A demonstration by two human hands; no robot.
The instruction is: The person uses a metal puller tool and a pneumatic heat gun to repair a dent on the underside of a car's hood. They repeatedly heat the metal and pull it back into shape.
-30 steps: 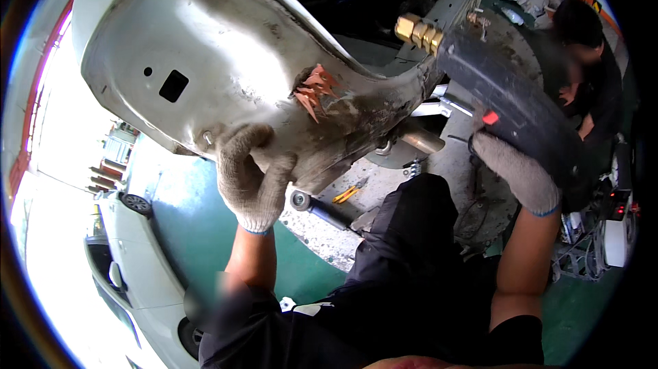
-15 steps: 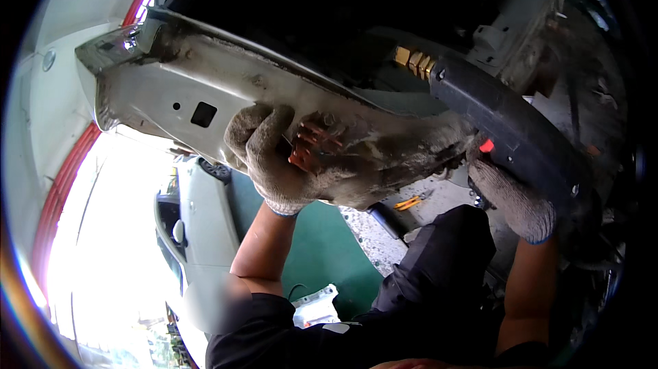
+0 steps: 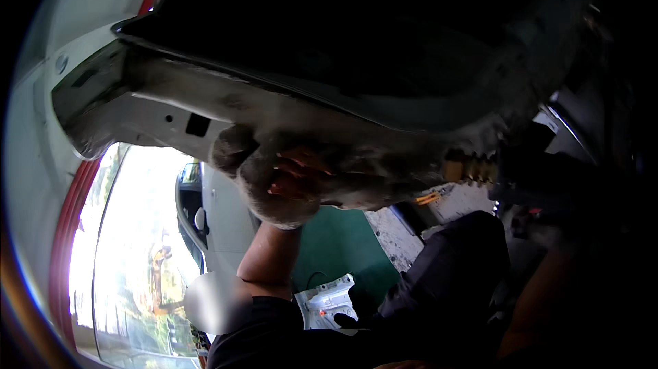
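Observation:
A long grey sheet-metal car part (image 3: 226, 98) runs across the picture, with a square hole towards its left end and a dirty, crumpled stretch to the right. My left hand (image 3: 264, 180), in a knitted work glove, has its fingers curled against the lower edge of that stretch. Reddish-brown ridges (image 3: 298, 173) show right beside it; what they are I cannot make out. At the right, in deep shadow, my gloved right hand (image 3: 548, 232) is around the black handheld tool (image 3: 524, 173). The tool's brass stepped tip (image 3: 471, 167) lies close to the right end of the crumpled stretch; contact cannot be made out.
Orange-handled pliers (image 3: 428, 199) and a dark cylinder (image 3: 404, 219) lie on the pale floor below. My bent knee (image 3: 473, 245) is under the part. A white metal piece (image 3: 327, 300) lies on the green floor (image 3: 343, 245); a light-coloured car (image 3: 229, 211) stands to the left.
The black tool and my right hand have moved down and to the right, bringing the brass tip lower, near the metal. The picture has darkened. My left hand keeps its hold.

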